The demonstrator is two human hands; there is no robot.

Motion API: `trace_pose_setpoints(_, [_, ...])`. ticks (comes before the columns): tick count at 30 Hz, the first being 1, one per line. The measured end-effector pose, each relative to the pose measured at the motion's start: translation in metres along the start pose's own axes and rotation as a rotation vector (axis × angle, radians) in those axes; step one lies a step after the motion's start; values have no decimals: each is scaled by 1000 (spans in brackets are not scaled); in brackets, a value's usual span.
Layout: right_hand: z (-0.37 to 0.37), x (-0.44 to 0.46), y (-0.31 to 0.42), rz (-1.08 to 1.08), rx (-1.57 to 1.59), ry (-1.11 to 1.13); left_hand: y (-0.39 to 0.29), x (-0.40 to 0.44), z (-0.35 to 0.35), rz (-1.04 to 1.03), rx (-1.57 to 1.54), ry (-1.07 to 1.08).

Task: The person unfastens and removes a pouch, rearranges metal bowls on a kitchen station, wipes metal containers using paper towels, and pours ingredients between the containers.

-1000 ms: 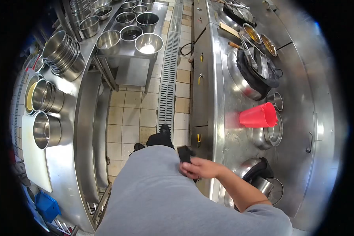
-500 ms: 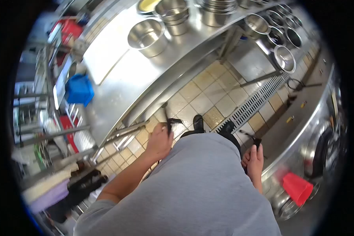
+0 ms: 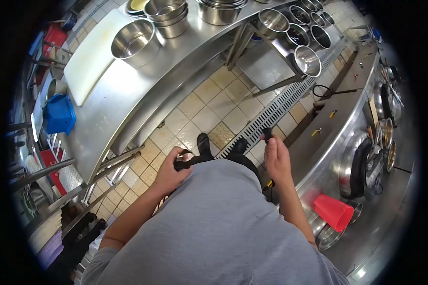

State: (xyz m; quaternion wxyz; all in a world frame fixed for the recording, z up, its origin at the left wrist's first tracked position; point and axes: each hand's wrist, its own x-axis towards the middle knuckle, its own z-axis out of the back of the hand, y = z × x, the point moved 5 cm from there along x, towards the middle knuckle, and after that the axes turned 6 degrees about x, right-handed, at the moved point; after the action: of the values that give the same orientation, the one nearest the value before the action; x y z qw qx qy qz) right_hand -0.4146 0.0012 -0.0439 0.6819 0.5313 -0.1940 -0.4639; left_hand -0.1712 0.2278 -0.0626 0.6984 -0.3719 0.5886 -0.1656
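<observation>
My left hand is at my waist on the left, its fingers curled round a black strap-like piece. At the right of my waist, above the floor drain's edge, my right hand is closed, thumb up, with a small black piece showing at its fingertips. What exactly either black piece is, I cannot make out. My grey shirt fills the space between the hands, and the black shoes stand on the tiles below.
On the left, a steel counter carries a white cutting board, a steel pot and a blue container. To the right, the cooking range bears a wok and a red plastic container. A grated drain crosses the tiled floor.
The view has turned so the counters shifted left. My right hand has risen and moved forward. The dangling end at my left hand no longer shows; both hands keep hold of black pieces.
</observation>
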Motion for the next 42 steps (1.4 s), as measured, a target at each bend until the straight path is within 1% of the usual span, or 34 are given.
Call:
trace_pose_setpoints(1, [-13, -2, 16, 74, -73, 83, 4, 7, 0, -115, 63, -76])
trace_pose_setpoints(2, [-25, -6, 28, 29, -95, 206, 9, 10, 0, -221, 132, -155])
trace_pose_setpoints(3, [-41, -10, 35, 133, -100, 282, 8, 19, -4, -301, 93, -221])
trace_pose_setpoints(4, [-56, -16, 41, 241, -102, 356, 14, 27, -2, -180, 204, -236])
trace_pose_setpoints(5, [-68, -24, 45, 116, -38, 477, -11, 21, -15, -355, 233, -189])
trace_pose_setpoints(6, [-74, -28, 52, 118, -26, 492, -5, 25, -23, -322, 207, -51])
trace_pose_setpoints(7, [-79, -32, 56, 87, -11, 537, -23, 16, -34, -308, 309, -10])
trace_pose_setpoints(8, [-81, -36, 56, 57, 0, 577, -23, 14, -43, -374, 327, 59])
trace_pose_setpoints(10, [-80, -38, 54, 74, 2, 583, -24, 9, -52, -354, 410, 186])
trace_pose_setpoints(12, [-81, -43, 51, 53, -45, 658, -29, 5, -51, -362, 437, 221])
trace_pose_setpoints(16, [-76, -50, 53, 45, -9, 674, -24, 6, -56, -398, 496, 299])
trace_pose_setpoints(18, [-74, -55, 54, 117, 18, 670, -24, 6, -57, -402, 493, 310])
trace_pose_setpoints(22, [-73, -60, 49, 98, 16, 694, -20, 10, -63, -414, 454, 352])
trace_pose_setpoints(24, [-77, -64, 49, 70, 2, 738, -23, 2, -64, -393, 481, 356])
trace_pose_setpoints(25, [-78, -66, 52, 89, 57, 723, -27, -1, -69, -383, 510, 373])
trace_pose_setpoints(26, [-82, -70, 44, 25, 28, 740, -24, -4, -71, -358, 594, 320])
trace_pose_setpoints(27, [-85, -75, 38, -50, 32, 776, -13, -4, -73, -374, 684, 287])
trace_pose_setpoints(28, [-84, -75, 37, -24, 66, 839, 8, 11, -84, -546, 396, 458])
trace_pose_setpoints(29, [-81, -78, 35, 155, 110, 774, 18, 14, -90, -361, 188, 536])
trace_pose_setpoints(30, [-89, -77, 5, 331, 270, 718, 35, 23, -78, -272, 316, 532])
trace_pose_setpoints(31, [-59, -74, 11, 215, 67, 702, 24, 29, -75, -426, 467, 660])
trace_pose_setpoints(32, [-36, -82, 19, 76, -98, 717, 16, 37, -74, -193, 458, 809])
trace_pose_setpoints(34, [27, -79, -11, 67, -248, 471, -8, 71, -69, 59, 310, 672])
trace_pose_setpoints(35, [75, -84, -8, 25, -199, 344, -6, 111, -56, -74, 558, 549])
trace_pose_setpoints(36, [119, -89, -30, 2, -101, 177, 2, 162, -42, -215, 795, 410])
trace_pose_setpoints(37, [165, -100, -56, -16, -2, 11, 9, 209, -29, -427, 1158, 301])
trace_pose_setpoints(38, [212, -125, -67, -72, 234, -144, 8, 240, -21, -648, 1510, 167])
trace_pose_setpoints(39, [262, -162, -61, -176, 113, -320, 11, 261, -22, -652, 1585, 162])
trace_pose_setpoints(40, [307, -198, -71, -122, -165, -402, 2, 278, -43, -665, 1654, 149])
trace_pose_setpoints(41, [351, -240, -79, -84, -451, -476, -9, 284, -72, -432, 1502, 222])
trace_pose_setpoints(42, [397, -286, -84, -182, -445, -564, -12, 281, -100, -195, 1343, 286])
